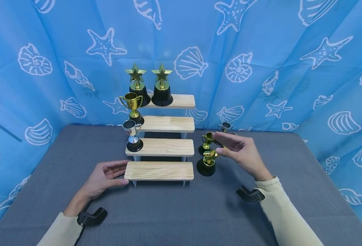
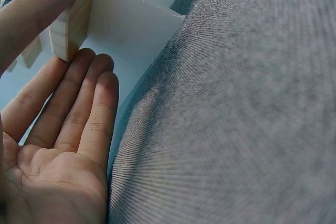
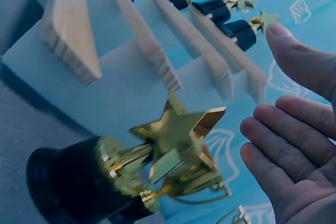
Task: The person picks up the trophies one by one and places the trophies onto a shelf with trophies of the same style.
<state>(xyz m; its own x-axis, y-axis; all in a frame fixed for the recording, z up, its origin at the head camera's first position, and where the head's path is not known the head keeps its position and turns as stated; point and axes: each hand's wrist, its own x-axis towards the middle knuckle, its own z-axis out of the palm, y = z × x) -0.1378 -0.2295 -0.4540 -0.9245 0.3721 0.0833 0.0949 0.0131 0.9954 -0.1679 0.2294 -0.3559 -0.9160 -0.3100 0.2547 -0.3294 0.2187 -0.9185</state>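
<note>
Has the left hand point(image 1: 103, 178) at the left end of the lowest shelf point(image 1: 158, 171), with fingers loosely straight; has the right hand point(image 1: 244, 153), with fingers extended and ungripping, near a gold star trophy point(image 1: 207, 164), upright on the surface point(image 1: 175, 212) beside that shelf.

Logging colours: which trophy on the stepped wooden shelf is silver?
The silver two-handled cup trophy, on the second-lowest wooden step; the gold cup trophy and two gold star trophies stand on higher steps.

Four trophies point(image 1: 133, 102) stand on the rack point(image 1: 159, 171), other trophies point(image 1: 206, 166) to its right.
</note>
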